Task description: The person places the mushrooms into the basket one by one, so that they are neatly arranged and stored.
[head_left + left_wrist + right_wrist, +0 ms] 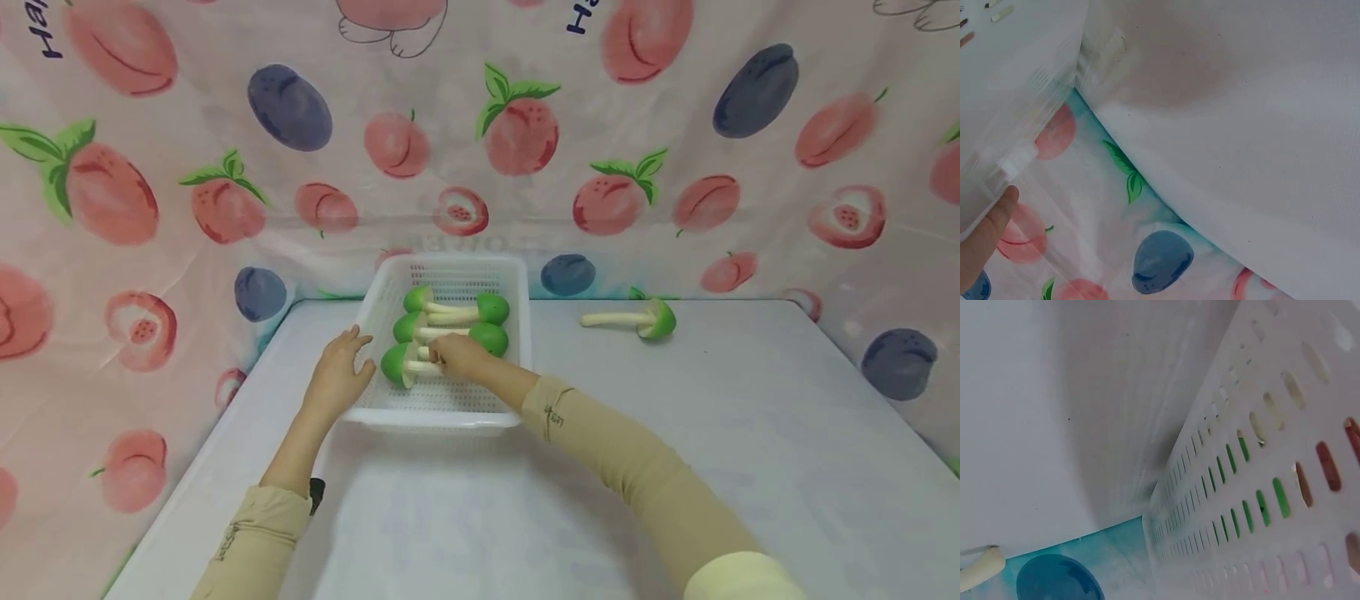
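Several green-capped mushrooms with pale stems lie inside a white slotted basket (442,418). My right hand (463,358) reaches over the basket's right side and pinches the stem of the nearest mushroom (396,365), whose cap points left. At the left rim is my left hand (339,379), its fingers spread and fairly straight. In the left wrist view one finger (999,219) lies right at the basket's outer wall. Green caps show through the slots of the basket wall (1204,487) in the right wrist view, where the right hand is mostly hidden behind it.
One more green-capped mushroom (654,320) lies on the white table (720,433) to the right of the basket, stem pointing left. A fruit-printed cloth (450,100) hangs behind and along the sides of the table.
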